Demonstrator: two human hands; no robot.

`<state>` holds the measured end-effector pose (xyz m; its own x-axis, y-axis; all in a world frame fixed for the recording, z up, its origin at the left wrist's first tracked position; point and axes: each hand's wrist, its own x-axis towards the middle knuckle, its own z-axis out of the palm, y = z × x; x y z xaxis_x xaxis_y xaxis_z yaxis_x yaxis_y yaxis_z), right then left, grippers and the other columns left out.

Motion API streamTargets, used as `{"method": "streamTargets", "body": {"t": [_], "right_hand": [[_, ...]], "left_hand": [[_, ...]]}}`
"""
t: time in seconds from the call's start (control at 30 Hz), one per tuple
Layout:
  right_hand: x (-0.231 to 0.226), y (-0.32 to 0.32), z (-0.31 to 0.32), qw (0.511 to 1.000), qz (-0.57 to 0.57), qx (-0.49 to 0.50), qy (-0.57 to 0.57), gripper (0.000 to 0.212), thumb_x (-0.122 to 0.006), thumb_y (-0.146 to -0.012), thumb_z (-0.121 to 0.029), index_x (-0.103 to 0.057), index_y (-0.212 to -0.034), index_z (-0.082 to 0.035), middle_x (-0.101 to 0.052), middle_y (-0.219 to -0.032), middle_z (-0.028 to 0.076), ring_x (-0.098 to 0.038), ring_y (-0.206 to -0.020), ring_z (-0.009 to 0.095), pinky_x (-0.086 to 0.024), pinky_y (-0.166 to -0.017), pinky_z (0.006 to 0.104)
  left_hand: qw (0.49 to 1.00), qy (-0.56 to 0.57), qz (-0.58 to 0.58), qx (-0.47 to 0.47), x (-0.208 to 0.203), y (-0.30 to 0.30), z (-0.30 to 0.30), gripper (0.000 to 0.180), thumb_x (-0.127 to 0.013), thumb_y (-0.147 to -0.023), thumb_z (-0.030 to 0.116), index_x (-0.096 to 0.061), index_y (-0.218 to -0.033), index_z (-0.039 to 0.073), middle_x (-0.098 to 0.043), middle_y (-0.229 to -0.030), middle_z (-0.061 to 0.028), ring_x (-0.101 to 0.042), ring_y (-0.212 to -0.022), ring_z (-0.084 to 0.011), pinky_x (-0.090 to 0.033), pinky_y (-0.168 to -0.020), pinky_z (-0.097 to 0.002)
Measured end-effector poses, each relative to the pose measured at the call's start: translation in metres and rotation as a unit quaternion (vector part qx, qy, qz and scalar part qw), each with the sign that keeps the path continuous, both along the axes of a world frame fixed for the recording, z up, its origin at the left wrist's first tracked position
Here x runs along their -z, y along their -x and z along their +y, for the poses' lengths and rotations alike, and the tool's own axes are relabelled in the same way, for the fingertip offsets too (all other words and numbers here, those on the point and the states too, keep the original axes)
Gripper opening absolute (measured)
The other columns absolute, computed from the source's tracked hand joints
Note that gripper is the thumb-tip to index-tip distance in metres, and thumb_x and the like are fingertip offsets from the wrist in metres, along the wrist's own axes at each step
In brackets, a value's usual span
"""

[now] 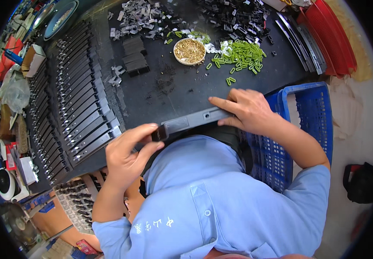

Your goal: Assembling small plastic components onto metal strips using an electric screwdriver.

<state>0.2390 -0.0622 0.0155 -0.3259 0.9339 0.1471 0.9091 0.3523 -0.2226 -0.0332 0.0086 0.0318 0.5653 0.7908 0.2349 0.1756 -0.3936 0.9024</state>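
Note:
A long grey bar [190, 121] with a small dark hole lies across the near edge of the black worktable [169, 101], close to my body. My right hand [249, 111] grips its right part, index finger stretched along the far side and thumb on the near side. At the bar's left end, my left hand [130, 149] pinches a small dark brown or black block-like piece [159, 133] between thumb and fingers. The piece touches or nearly touches the bar's end; whether the two are joined I cannot tell.
Behind the bar are a round dish of brass-coloured bits [189, 51], green oval loops [244, 56], black parts [234, 19] and grey clips [136, 19]. Rows of dark bars [82, 95] fill the left. A blue crate [309, 112] and red baskets [326, 39] stand right.

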Motion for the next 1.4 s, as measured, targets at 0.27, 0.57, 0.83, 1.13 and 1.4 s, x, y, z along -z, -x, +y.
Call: {"method": "streamTargets", "body": {"t": [0.27, 0.57, 0.83, 1.13, 1.4], "right_hand": [[0.016, -0.009, 0.01, 1.0, -0.002, -0.02, 0.019, 0.045, -0.062, -0.066, -0.036, -0.053, -0.108, -0.021, -0.047, -0.068, 0.004, -0.052, -0.055, 0.02, -0.041, -0.049, 0.0314], [0.02, -0.013, 0.009, 0.999, 0.012, -0.024, 0.019, 0.042, -0.061, -0.068, -0.036, -0.054, -0.106, -0.021, -0.046, -0.066, 0.004, -0.052, -0.055, 0.02, -0.042, -0.048, 0.031], [0.011, -0.002, 0.017, 0.998, 0.023, -0.047, 0.026, 0.04, -0.062, -0.067, -0.032, -0.055, -0.104, -0.017, -0.047, -0.065, 0.005, -0.053, -0.056, 0.022, -0.042, -0.05, 0.0324], [-0.023, 0.04, 0.013, 0.954, 0.175, -0.025, 0.241, 0.037, -0.06, -0.073, -0.027, -0.055, -0.103, -0.006, -0.059, -0.087, 0.015, -0.058, -0.076, 0.03, -0.045, -0.067, 0.0346], [-0.005, 0.168, 0.056, 0.947, 0.146, -0.237, 0.159, 0.047, -0.062, -0.069, -0.019, -0.045, -0.113, -0.01, -0.055, -0.095, 0.01, -0.054, -0.085, 0.027, -0.042, -0.072, 0.035]], "left_hand": [[0.967, -0.197, 0.152, 0.053, 0.021, -0.026, 0.006, 0.019, -0.066, -0.061, 0.001, -0.063, -0.08, 0.002, -0.059, -0.077, -0.0084, -0.054, -0.065, -0.0195, -0.044, -0.057, -0.0265], [0.963, -0.204, 0.165, 0.058, 0.024, -0.036, 0.004, 0.018, -0.066, -0.062, 0.0, -0.062, -0.08, 0.001, -0.056, -0.075, -0.0085, -0.052, -0.066, -0.0203, -0.043, -0.057, -0.028], [0.943, -0.246, 0.207, 0.082, 0.028, -0.032, -0.001, 0.033, -0.065, -0.061, 0.002, -0.056, -0.092, -0.002, -0.054, -0.085, -0.0128, -0.051, -0.076, -0.0261, -0.044, -0.063, -0.0318], [0.882, -0.405, 0.222, -0.087, 0.05, 0.005, -0.047, 0.04, -0.048, -0.072, 0.01, -0.046, -0.113, 0.012, -0.045, -0.096, -0.0092, -0.044, -0.093, -0.0228, -0.029, -0.086, -0.0418], [0.906, -0.268, 0.226, -0.239, 0.038, 0.156, -0.031, 0.032, -0.069, -0.059, 0.019, -0.056, -0.088, 0.016, -0.045, -0.101, -0.0062, -0.042, -0.096, -0.0242, -0.028, -0.083, -0.0374]]}}
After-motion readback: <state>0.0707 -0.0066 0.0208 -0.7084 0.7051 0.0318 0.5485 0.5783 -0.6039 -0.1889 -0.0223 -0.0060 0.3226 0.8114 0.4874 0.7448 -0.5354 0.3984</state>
